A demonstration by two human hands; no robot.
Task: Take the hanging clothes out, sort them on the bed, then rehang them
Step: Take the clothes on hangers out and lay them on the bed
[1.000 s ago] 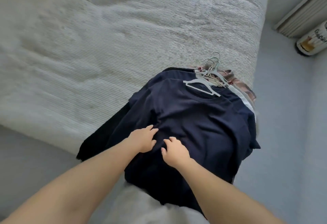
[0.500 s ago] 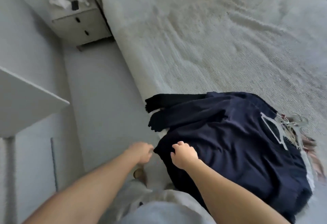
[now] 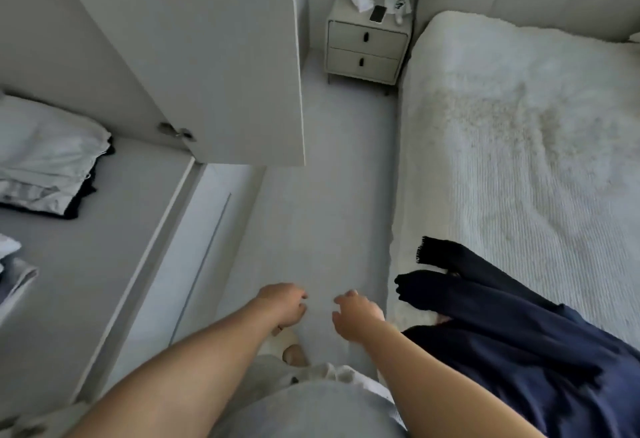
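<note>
Left hand (image 3: 284,304): empty, fingers loosely curled, hovering over the floor (image 3: 311,223) between wardrobe and bed
Right hand (image 3: 353,313): empty too, fingers relaxed and slightly bent, near the bed's edge but not touching the clothes
Clothes: dark navy pile (image 3: 519,351) lying on the near corner of the bed (image 3: 519,126), black sleeve ends draped toward the edge
Hangers: out of view from here, cannot tell whether in the garments or not
Wardrobe door (image 3: 221,56): standing open into the walkway, likely the next stop for another armful
Slip risk: pile sitting close to the mattress edge, liable to slide onto the floor if brushed in passing
Bump risk: open door edge right at head and shoulder line when stepping forward
Mix-up risk: folded stack (image 3: 45,160) on the wardrobe shelf easily snagged when reaching in
</note>
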